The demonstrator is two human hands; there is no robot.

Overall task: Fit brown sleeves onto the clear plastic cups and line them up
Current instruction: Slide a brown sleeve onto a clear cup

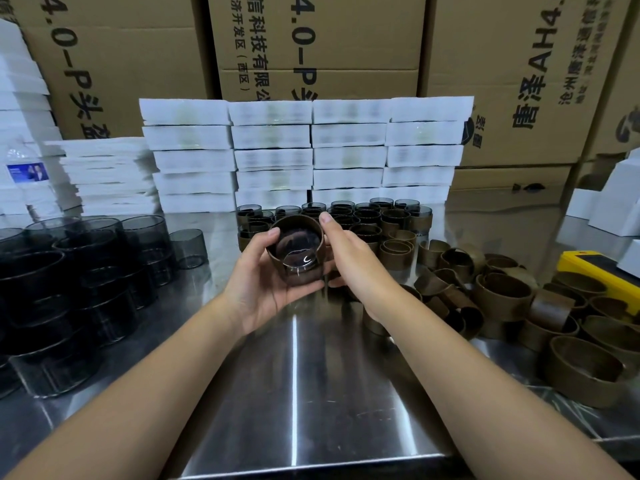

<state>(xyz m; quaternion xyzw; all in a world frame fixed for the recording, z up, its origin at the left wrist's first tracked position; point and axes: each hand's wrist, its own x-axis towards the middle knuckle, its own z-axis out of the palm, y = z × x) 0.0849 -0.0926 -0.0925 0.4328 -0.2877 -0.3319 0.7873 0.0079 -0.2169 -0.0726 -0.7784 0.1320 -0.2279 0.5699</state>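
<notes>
i hold one cup [300,269] up above the middle of the steel surface [294,375], tilted so its open mouth faces me. a brown sleeve [281,226] wraps round it, and the clear wall shows past the sleeve at the near end. my left grip [266,271] is closed round the cup from the left and from below, with the thumb on the sleeve's edge. my right grip [349,258] holds it from the right, thumb up at the far rim and fingers curled in under the side. just behind the held cup, the cups that already wear sleeves [367,216] stand upright in tight rows at the foot of a wall of white boxes [304,150]. to my left the bare cups [86,271] sit in dark nested stacks, with one single cup apart from them nearer the middle. to my right the loose sleeves [502,292] lie in a jumbled heap, some upright and some on their sides. a yellow thing [588,268] lies past the heap at the right edge; i cannot tell what it is. a water bottle [24,174] stands far left, and big cardboard cartons [311,46] rise behind everything.
</notes>
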